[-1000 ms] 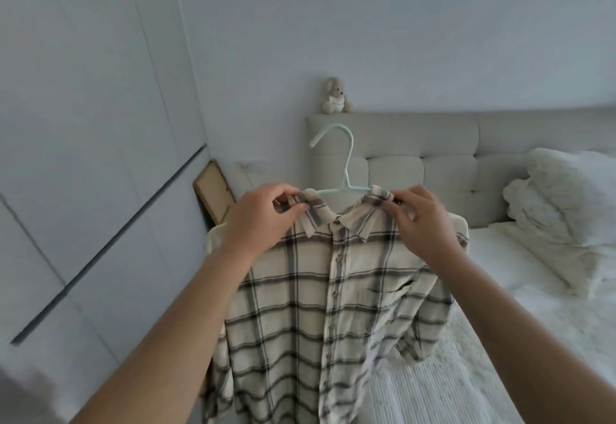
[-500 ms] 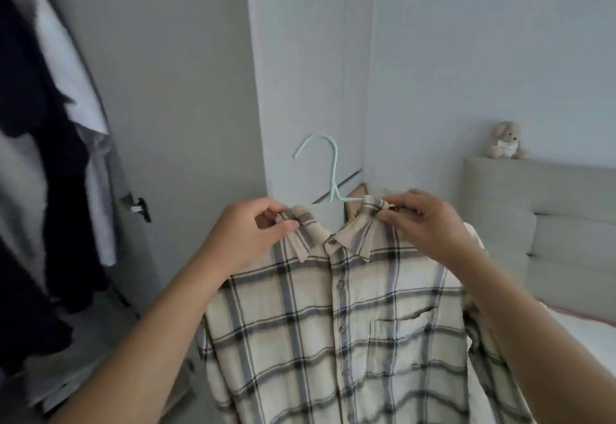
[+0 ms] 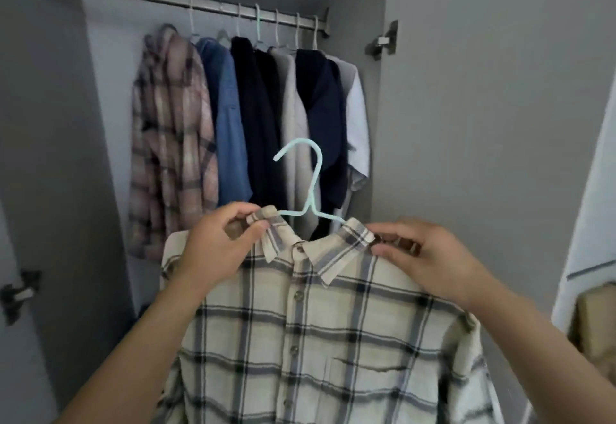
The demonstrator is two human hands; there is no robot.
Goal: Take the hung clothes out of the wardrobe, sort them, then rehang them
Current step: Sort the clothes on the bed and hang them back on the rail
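- A cream plaid shirt (image 3: 316,340) with dark checks is held up in front of the open wardrobe (image 3: 450,157), buttoned and facing the camera
- The shirt is carried on a mint-green hanger (image 3: 311,187), whose hook is seen upright above the collar and free of the rail
- The left side of the collar is pinched by the left hand (image 3: 216,250), thumb and curled fingers closed on the fabric
- The right shoulder, just beside the collar, is gripped by the right hand (image 3: 430,257), the fingers bent over the cloth
- A metal rail (image 3: 186,2) is seen across the top of the wardrobe, well above the held shirt
- Several garments are hung on the rail behind: a pinkish plaid shirt (image 3: 170,143) at the left, a blue shirt (image 3: 230,130), a black garment (image 3: 256,123), a grey garment (image 3: 293,130), a navy garment (image 3: 326,123) and a white garment (image 3: 358,123) at the right
- A door hinge (image 3: 383,40) is seen on the right wall and another hinge (image 3: 18,292) at the left edge
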